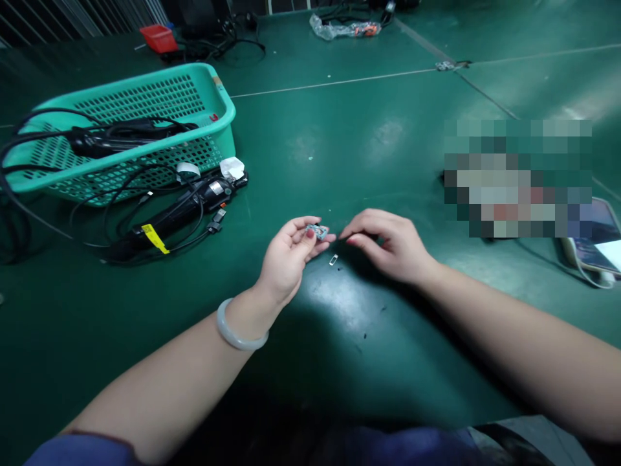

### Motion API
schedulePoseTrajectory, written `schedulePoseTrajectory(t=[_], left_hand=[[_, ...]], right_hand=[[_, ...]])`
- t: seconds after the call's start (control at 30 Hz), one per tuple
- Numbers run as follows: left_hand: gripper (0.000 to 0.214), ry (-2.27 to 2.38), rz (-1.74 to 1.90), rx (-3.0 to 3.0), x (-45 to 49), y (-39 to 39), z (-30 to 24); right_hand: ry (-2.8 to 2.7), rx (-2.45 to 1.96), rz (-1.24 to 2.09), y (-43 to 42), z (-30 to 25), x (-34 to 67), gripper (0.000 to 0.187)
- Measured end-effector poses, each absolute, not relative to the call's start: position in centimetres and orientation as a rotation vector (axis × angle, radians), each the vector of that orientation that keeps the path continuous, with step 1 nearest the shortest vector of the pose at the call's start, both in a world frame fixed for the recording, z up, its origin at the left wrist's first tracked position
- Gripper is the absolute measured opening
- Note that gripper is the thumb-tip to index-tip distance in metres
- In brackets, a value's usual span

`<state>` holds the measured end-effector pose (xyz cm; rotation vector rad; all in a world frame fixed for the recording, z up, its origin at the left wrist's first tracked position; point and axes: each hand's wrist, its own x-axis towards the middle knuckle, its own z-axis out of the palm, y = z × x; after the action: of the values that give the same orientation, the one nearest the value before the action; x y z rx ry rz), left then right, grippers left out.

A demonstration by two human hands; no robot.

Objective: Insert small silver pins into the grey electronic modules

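Note:
My left hand [294,249] is closed, pinching a small circuit board [317,231] with pale blue and dark markings between thumb and fingers. Just to its right, my right hand [388,243] hovers low over the table with its fingers curled and the thumb near the index fingertip. Whatever it may hold there is too small to make out. The two hands are apart, with a narrow gap between their fingertips. Below that gap, a small white rectangular frame [334,260] lies on the green table [310,362].
A green plastic basket [228,123] holding black cabled devices stands at the left. Beside it lies a black handheld device [169,220] with cables and a yellow tag [155,239]. A phone [599,233] with a white cable is at the right, next to a blurred-out patch. Tiny dark bits dot the tabletop.

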<state>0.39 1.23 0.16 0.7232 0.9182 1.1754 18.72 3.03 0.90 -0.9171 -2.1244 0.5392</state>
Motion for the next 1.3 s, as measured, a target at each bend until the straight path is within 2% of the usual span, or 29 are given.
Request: schedulePoseTrajectory(t=[0.1,0.17,0.33,0.7,0.83,0.93,1.03,1.3], left_hand=[[0.013,0.978,1.263,0.734,0.4,1.4,0.1],[0.014,0.990,1.273,0.749,0.4,1.5,0.1],[0.017,1.010,1.252,0.770,0.4,1.4,0.0],[0.027,1.032,1.194,0.837,0.5,1.5,-0.2],[0.030,1.044,1.172,0.868,0.5,1.4,-0.2],[0.030,1.050,1.171,0.884,0.5,1.4,-0.2],[0.031,1.053,1.169,0.898,0.5,1.3,-0.3],[0.031,1.069,1.133,0.931,0.5,1.2,-0.1]], right_hand=[[-2.358,-0.883,0.756,3.3,0.5,18.8,0.022],[-2.462,-0.871,0.746,3.3,0.3,18.7,0.029],[-2.490,-0.930,0.682,3.3,-0.1,18.2,0.011],[-2.347,-0.971,0.599,3.2,-0.6,18.0,0.021],[-2.058,-1.040,0.765,3.4,-0.3,18.1,0.016],[-1.792,-1.132,1.086,3.6,-0.2,18.2,0.011],[-1.509,-1.148,1.381,3.8,-0.3,18.2,0.016],[-1.216,-1.081,1.574,3.9,-0.5,18.3,0.026]])
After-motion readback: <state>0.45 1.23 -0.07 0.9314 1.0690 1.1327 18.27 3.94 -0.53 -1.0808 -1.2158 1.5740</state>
